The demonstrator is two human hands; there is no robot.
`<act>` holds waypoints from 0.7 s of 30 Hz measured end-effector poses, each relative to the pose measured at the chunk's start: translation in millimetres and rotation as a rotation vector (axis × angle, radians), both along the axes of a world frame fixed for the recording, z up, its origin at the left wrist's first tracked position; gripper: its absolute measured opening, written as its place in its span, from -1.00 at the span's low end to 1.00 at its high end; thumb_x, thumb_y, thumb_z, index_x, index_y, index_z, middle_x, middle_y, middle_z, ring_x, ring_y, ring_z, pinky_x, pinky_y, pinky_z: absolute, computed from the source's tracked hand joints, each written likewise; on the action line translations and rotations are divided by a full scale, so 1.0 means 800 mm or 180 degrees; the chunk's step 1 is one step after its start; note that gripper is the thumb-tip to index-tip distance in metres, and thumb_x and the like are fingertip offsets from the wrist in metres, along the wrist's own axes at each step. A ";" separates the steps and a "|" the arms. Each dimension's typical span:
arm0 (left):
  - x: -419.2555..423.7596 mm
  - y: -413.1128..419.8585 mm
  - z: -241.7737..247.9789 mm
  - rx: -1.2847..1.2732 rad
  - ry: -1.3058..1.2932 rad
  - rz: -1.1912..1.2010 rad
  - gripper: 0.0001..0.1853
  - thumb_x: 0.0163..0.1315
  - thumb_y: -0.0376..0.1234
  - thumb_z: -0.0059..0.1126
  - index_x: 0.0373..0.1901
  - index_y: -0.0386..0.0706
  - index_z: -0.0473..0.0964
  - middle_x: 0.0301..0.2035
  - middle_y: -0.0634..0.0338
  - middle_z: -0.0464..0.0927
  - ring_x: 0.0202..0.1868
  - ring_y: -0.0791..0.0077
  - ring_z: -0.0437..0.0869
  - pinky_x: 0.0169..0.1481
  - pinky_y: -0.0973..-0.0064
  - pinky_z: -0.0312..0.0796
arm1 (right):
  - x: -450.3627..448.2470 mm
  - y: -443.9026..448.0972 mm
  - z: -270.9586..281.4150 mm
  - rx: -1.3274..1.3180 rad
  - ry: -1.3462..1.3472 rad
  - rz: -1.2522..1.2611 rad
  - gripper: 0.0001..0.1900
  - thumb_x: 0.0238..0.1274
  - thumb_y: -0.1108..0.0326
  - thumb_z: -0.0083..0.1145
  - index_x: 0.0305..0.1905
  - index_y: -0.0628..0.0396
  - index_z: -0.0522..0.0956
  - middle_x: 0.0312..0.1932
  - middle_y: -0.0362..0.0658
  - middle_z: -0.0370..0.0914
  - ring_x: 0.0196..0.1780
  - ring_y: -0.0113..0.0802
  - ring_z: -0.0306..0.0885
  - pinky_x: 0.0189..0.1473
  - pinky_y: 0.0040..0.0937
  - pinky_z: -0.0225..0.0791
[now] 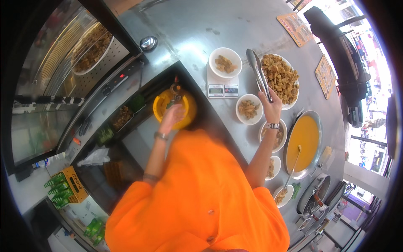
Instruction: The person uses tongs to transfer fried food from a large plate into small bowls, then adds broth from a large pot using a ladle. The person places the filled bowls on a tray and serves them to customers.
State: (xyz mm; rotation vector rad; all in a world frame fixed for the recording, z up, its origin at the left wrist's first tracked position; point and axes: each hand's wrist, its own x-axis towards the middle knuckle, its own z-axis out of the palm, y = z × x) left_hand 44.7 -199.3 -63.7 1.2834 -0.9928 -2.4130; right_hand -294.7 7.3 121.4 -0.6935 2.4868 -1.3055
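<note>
My right hand (271, 102) grips metal tongs (255, 67), which lie beside a white dish heaped with brown fried pieces (280, 77). A white bowl with a few pieces (226, 63) stands on a digital kitchen scale (216, 94). Next to it is another filled bowl (248, 109), and a third bowl (279, 134) lies partly under my right forearm. My left hand (174, 115) is down over a yellow bucket (156, 108), below counter level. Blur hides whether its fingers hold anything; a small dark object (176, 89) shows just beyond them.
A wide pan of orange-yellow sauce (303, 138) with a ladle (296, 160) stands at the right. More bowls (273, 168) line the counter edge nearer my body. Two menu cards (295, 30) lie at the far edge. A glass display case (78, 78) bounds the left.
</note>
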 end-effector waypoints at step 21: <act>0.047 -0.008 -0.011 -0.0202 0.0082 0.0984 -0.67 0.51 -0.22 -0.07 0.15 -0.15 0.51 -0.09 0.08 0.70 -0.23 0.43 0.73 -0.12 0.50 0.56 | 0.010 0.046 -0.011 0.0350 -0.0472 -0.0244 -0.56 0.27 0.10 0.37 0.14 0.15 0.69 -0.42 -0.29 0.58 -0.43 -0.59 0.41 -0.40 -0.50 0.30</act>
